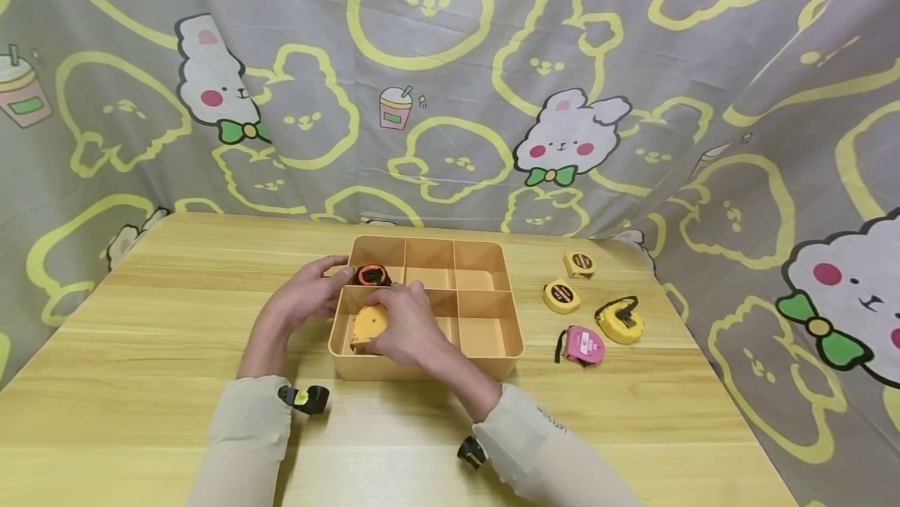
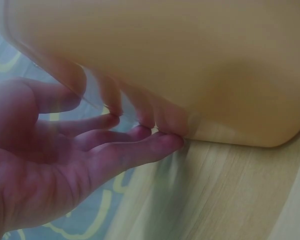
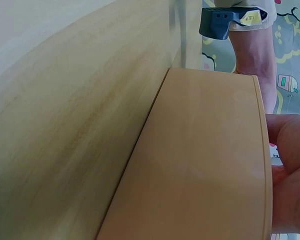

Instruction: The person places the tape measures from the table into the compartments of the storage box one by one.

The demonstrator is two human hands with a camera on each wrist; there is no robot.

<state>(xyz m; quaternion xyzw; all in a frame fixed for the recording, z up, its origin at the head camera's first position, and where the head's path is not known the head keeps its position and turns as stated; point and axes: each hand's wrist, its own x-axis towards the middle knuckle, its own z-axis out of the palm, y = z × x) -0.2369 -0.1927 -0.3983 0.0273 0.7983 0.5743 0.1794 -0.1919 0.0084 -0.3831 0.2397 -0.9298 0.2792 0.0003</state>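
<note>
An orange-tan divided box (image 1: 425, 369) stands on the table, two rows of three compartments. My right hand (image 1: 409, 327) reaches into its front left compartment and grips a yellow tape measure (image 1: 369, 325) there. A black tape measure with a red-orange ring (image 1: 372, 275) sits in the back left compartment. At the box's left side is my left hand (image 1: 305, 294); in the left wrist view that hand (image 2: 65, 150) touches the outer wall with its extended fingertips. The right wrist view shows the box wall, with part of the right hand (image 3: 292, 170) beyond the rim; the tape measure is hidden there.
Right of the box lie two small yellow tape measures (image 1: 561, 296) with dark labels, a larger yellow one with a black strap (image 1: 622, 320), and a pink tape measure (image 1: 583, 345). A patterned curtain (image 1: 450, 101) hangs behind the wooden table (image 1: 176, 296).
</note>
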